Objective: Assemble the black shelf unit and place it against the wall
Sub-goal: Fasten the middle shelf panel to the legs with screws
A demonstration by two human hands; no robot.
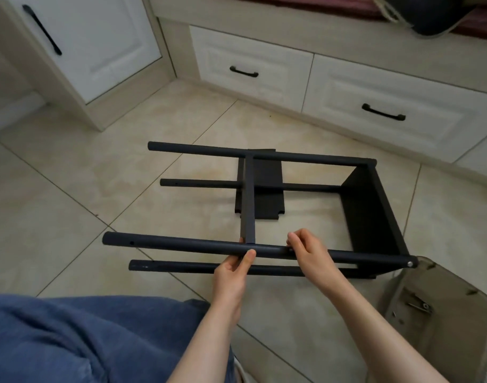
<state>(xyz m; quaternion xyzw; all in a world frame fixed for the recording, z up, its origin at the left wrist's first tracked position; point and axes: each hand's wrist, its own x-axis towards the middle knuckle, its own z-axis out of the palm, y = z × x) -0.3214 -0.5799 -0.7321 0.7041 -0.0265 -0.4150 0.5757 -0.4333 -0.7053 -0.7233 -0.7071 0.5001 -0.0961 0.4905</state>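
The black shelf unit (372,214) lies on its side on the tiled floor, with several round poles running left to right. One board closes its right end and a second board (249,197) stands edge-on at mid-length. A loose black board (267,175) lies flat on the floor beneath. My left hand (234,269) grips the near upper pole (167,242) right below the middle board, thumb over the top. My right hand (305,252) pinches something small against the same pole just to the right; what it holds is hidden by the fingers.
White drawers with black handles (383,111) run along the back, and a white cabinet door (84,37) stands at the left. A beige cushion (444,313) with loose screws on it sits at the right. My blue-clad leg (71,341) fills the lower left.
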